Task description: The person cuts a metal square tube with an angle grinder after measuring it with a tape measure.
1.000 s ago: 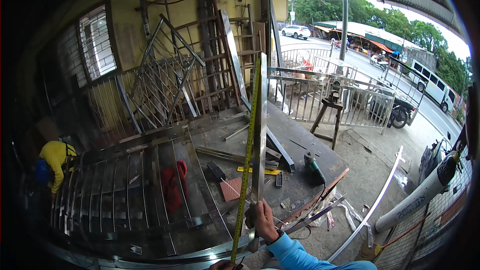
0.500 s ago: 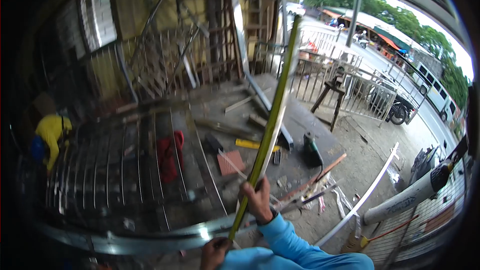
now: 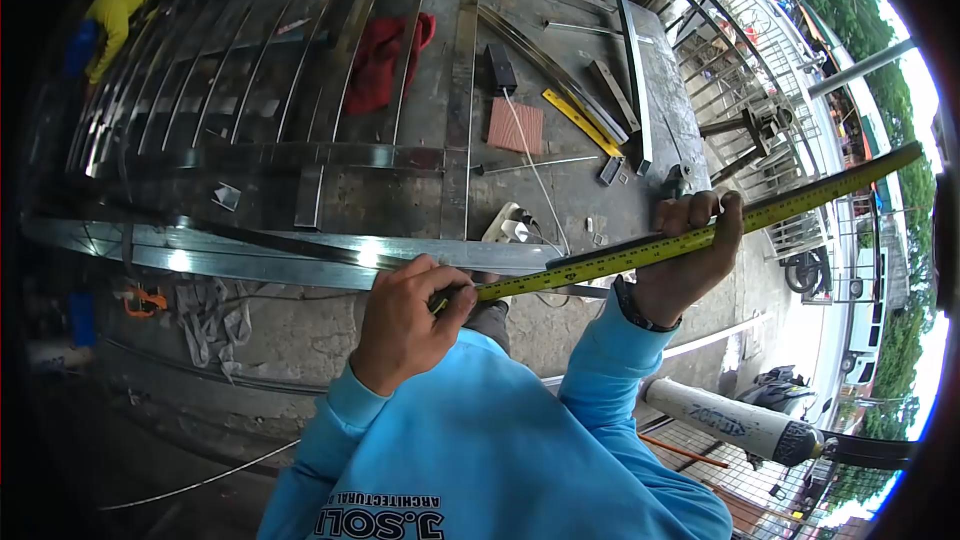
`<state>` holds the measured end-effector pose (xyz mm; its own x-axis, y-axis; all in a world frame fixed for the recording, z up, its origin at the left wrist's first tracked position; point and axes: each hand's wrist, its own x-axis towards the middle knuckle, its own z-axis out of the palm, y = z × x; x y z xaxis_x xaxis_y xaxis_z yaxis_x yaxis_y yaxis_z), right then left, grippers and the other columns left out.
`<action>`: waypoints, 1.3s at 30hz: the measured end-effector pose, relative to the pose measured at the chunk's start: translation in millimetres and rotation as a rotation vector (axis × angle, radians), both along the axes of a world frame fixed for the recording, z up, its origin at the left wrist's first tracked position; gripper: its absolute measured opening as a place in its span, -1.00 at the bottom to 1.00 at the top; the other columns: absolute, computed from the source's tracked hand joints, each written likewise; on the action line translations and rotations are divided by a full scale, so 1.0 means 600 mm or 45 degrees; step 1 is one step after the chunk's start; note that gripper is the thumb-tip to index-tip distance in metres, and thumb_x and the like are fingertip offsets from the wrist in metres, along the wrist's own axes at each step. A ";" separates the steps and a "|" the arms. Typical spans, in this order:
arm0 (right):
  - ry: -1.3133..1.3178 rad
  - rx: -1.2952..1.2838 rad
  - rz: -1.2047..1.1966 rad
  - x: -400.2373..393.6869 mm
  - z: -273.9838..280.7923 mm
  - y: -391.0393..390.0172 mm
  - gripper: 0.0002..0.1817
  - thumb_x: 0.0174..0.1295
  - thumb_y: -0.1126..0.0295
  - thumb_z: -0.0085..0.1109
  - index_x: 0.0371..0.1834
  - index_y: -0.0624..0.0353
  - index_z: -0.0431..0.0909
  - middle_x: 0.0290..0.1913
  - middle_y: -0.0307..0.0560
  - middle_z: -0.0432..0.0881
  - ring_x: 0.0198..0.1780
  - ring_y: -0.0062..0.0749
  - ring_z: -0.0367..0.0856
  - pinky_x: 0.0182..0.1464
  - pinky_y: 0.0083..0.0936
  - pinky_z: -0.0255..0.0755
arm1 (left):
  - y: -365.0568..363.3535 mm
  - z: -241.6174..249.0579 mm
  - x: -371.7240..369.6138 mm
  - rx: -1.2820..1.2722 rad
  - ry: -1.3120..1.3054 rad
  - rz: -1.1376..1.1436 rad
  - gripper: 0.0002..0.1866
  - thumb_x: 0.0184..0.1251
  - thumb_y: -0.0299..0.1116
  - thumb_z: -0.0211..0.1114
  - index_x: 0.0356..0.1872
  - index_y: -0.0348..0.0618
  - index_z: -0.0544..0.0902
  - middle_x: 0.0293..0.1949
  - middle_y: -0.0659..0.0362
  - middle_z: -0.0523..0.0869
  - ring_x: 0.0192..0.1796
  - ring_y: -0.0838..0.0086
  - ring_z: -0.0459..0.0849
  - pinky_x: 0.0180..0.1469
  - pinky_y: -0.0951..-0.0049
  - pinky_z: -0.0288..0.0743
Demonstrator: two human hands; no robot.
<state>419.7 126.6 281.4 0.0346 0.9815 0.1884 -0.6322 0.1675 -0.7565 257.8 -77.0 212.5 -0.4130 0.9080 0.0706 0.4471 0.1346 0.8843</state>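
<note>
In the head view, the left hand (image 3: 408, 325) pinches the near end of a yellow steel measuring tape with black markings (image 3: 590, 268); its fingers cover that end, so whether a case sits there cannot be told. The right hand (image 3: 690, 250) grasps the blade further along, fingers curled over it, and the tape runs on past it to the upper right. A dark edge beside the blade is too covered to identify. Beyond, on the dark metal worktop (image 3: 672, 90), a green power tool (image 3: 677, 181) is partly hidden behind the right hand. Slats of a steel grille (image 3: 462, 90) partly cover a crumpled red cloth (image 3: 375, 65). At upper left, a person in a yellow top (image 3: 122, 8) is cut off by the frame.
</note>
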 end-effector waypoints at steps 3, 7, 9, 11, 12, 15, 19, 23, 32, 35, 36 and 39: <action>0.080 0.040 0.021 0.008 -0.004 0.005 -0.75 0.57 0.17 -0.03 -0.23 0.07 0.37 -0.52 -0.20 0.37 -0.64 -0.54 0.27 -0.56 -0.53 0.19 | 0.001 0.013 -0.001 0.032 0.137 0.026 -0.82 0.31 -0.28 0.39 -0.30 -0.20 0.75 -0.38 0.08 0.69 -0.35 0.20 0.68 -0.24 0.23 0.44; 0.125 0.068 0.084 0.019 -0.007 0.009 -0.77 0.57 0.17 -0.04 -0.18 0.08 0.40 -0.51 -0.19 0.38 -0.65 -0.52 0.30 -0.54 -0.52 0.20 | -0.001 0.025 0.001 0.075 0.307 0.078 -0.85 0.33 -0.26 0.38 -0.32 -0.11 0.74 -0.39 0.16 0.64 -0.31 0.25 0.63 -0.14 0.23 0.34; 0.130 0.121 0.068 0.021 -0.008 0.009 -0.78 0.58 0.18 -0.05 -0.15 0.08 0.43 -0.50 -0.19 0.39 -0.64 -0.51 0.31 -0.55 -0.52 0.19 | -0.005 0.033 0.002 0.067 0.338 0.099 -0.87 0.32 -0.27 0.39 -0.31 -0.10 0.74 -0.38 0.18 0.63 -0.29 0.26 0.62 -0.11 0.24 0.32; 0.136 0.127 0.077 0.023 -0.007 0.010 -0.77 0.58 0.18 -0.06 -0.16 0.07 0.43 -0.50 -0.19 0.38 -0.64 -0.51 0.31 -0.55 -0.52 0.20 | -0.006 0.041 0.003 0.062 0.363 0.118 -0.88 0.32 -0.29 0.39 -0.30 -0.08 0.74 -0.37 0.20 0.62 -0.26 0.27 0.61 -0.08 0.24 0.31; 0.151 0.132 0.086 0.024 -0.006 0.010 -0.77 0.58 0.19 -0.07 -0.17 0.07 0.43 -0.51 -0.20 0.37 -0.63 -0.52 0.31 -0.54 -0.52 0.20 | -0.007 0.046 0.003 0.076 0.414 0.137 -0.90 0.31 -0.30 0.39 -0.30 -0.08 0.74 -0.37 0.21 0.61 -0.26 0.28 0.61 -0.08 0.25 0.30; 0.149 0.123 0.016 0.017 0.002 0.006 -0.75 0.59 0.19 -0.08 -0.22 0.07 0.42 -0.53 -0.23 0.30 -0.63 -0.54 0.24 -0.55 -0.54 0.17 | -0.008 0.053 0.003 0.112 0.501 0.185 -0.92 0.29 -0.32 0.40 -0.31 -0.06 0.74 -0.37 0.24 0.59 -0.26 0.31 0.60 -0.08 0.25 0.29; 0.143 0.149 0.053 0.018 0.002 0.010 -0.74 0.59 0.19 -0.08 -0.26 0.07 0.39 -0.55 -0.27 0.22 -0.63 -0.56 0.14 -0.55 -0.54 0.11 | -0.010 0.062 0.002 0.126 0.578 0.229 -0.95 0.26 -0.35 0.41 -0.30 -0.03 0.73 -0.36 0.26 0.58 -0.24 0.35 0.58 -0.06 0.25 0.28; 0.158 0.136 0.040 0.012 0.003 0.010 -0.73 0.59 0.20 -0.10 -0.28 0.06 0.38 -0.57 -0.29 0.18 -0.63 -0.57 0.08 -0.55 -0.53 0.07 | -0.011 0.062 0.000 0.127 0.600 0.249 -0.94 0.24 -0.37 0.42 -0.29 -0.03 0.73 -0.34 0.27 0.58 -0.23 0.37 0.58 -0.04 0.25 0.27; 0.135 0.086 0.022 0.009 -0.013 0.020 -0.69 0.57 0.11 -0.07 -0.30 0.04 0.42 -0.57 -0.28 0.24 -0.63 -0.58 0.18 -0.55 -0.56 0.14 | -0.007 0.065 -0.007 0.147 0.672 0.299 -0.93 0.21 -0.39 0.42 -0.29 -0.03 0.73 -0.35 0.27 0.56 -0.22 0.39 0.57 -0.01 0.26 0.25; 0.012 0.026 0.022 -0.002 -0.037 0.025 -0.62 0.55 -0.04 -0.04 -0.25 0.03 0.41 -0.57 -0.27 0.32 -0.63 -0.57 0.26 -0.55 -0.59 0.20 | 0.001 0.031 -0.015 0.079 0.535 0.222 -0.93 0.23 -0.41 0.41 -0.29 -0.11 0.74 -0.34 0.20 0.62 -0.24 0.30 0.62 -0.04 0.23 0.35; -0.069 -0.043 -0.016 -0.007 -0.046 0.030 -0.56 0.53 -0.13 -0.04 -0.22 0.03 0.40 -0.57 -0.26 0.36 -0.62 -0.57 0.29 -0.55 -0.60 0.23 | 0.005 0.004 -0.017 0.049 0.257 0.142 -0.92 0.25 -0.42 0.40 -0.28 -0.16 0.74 -0.34 0.14 0.64 -0.26 0.24 0.64 -0.10 0.23 0.42; -0.183 -0.468 -0.256 -0.006 -0.088 0.059 -0.38 0.46 -0.39 -0.24 -0.09 -0.03 0.44 -0.62 -0.24 0.35 -0.69 -0.50 0.27 -0.68 -0.57 0.20 | 0.007 -0.076 -0.016 0.024 -0.067 0.070 -0.89 0.27 -0.44 0.39 -0.27 -0.26 0.74 -0.34 0.05 0.69 -0.31 0.20 0.68 -0.21 0.28 0.51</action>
<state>415.8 162.0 228.6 0.2308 0.9606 -0.1549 -0.4986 -0.0199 -0.8666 248.4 -72.5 166.8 -0.4658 0.8826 0.0642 0.3924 0.1411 0.9089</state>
